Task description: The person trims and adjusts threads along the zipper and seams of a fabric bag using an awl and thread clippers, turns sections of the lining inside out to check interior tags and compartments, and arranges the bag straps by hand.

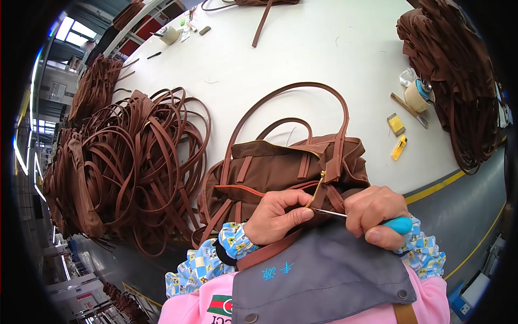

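A brown handbag [264, 168] with long strap handles lies at the table's near edge, its top zipper partly undone. My left hand [280, 216] is closed, with thumb and forefinger pinching the loose end of the gold-toothed zipper [318, 189]. In my right hand [376, 215] is an awl with a turquoise handle [398, 224], the fingers wrapped round it. The awl's thin metal shaft points left, and its tip meets the zipper end at my left thumb. Whether the tip goes through the tape is hidden.
Left of the bag is a big tangled heap of brown straps and bags [145, 156]. More brown bags [450, 70] are piled at the right. Near them lie a yellow cutter [399, 147], a yellow-grey block [395, 124], a brush [408, 109] and a tub [418, 96].
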Demonstrator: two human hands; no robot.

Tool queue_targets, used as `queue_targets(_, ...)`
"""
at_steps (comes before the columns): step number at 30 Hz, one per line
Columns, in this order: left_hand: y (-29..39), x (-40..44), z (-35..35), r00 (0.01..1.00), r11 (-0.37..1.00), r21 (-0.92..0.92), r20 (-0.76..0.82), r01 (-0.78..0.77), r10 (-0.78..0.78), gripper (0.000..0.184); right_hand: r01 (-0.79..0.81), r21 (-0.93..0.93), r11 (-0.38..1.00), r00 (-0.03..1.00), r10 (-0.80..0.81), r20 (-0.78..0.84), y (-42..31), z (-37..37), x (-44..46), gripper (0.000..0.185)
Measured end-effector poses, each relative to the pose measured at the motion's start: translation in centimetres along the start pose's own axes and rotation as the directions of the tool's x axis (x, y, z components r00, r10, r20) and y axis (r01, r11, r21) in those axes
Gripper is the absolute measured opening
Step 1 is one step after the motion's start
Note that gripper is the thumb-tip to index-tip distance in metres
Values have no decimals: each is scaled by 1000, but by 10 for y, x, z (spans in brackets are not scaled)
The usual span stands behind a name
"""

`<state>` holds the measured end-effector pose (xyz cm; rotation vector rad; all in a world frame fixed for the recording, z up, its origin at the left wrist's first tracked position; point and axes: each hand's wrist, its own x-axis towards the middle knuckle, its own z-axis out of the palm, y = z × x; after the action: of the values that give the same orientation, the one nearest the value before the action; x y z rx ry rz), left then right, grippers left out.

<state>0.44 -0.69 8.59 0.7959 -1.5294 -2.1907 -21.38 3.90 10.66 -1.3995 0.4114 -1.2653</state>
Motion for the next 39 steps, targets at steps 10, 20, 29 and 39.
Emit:
queue_targets(10, -1, 0, 0, 999, 1000, 3, -33, -8, 8, 14, 179, -270, 946, 975, -132, 181, 0, 4, 7, 12)
queue_targets(20, -2, -1, 6, 990, 989, 116, -92, -96, 107, 12, -53, 98, 994, 999, 52, 6, 3, 3, 0, 22)
queue_targets(29, -3, 1, 6, 994, 991, 124, -93, -48, 60, 14, -191, 226, 955, 952, 236, -196, -1, 7, -5, 21)
queue_targets(39, -5, 0, 4, 996, 992, -129, -92, -16, 4, 13, 112, -100, 989, 994, -109, 31, 5, 3, -2, 11)
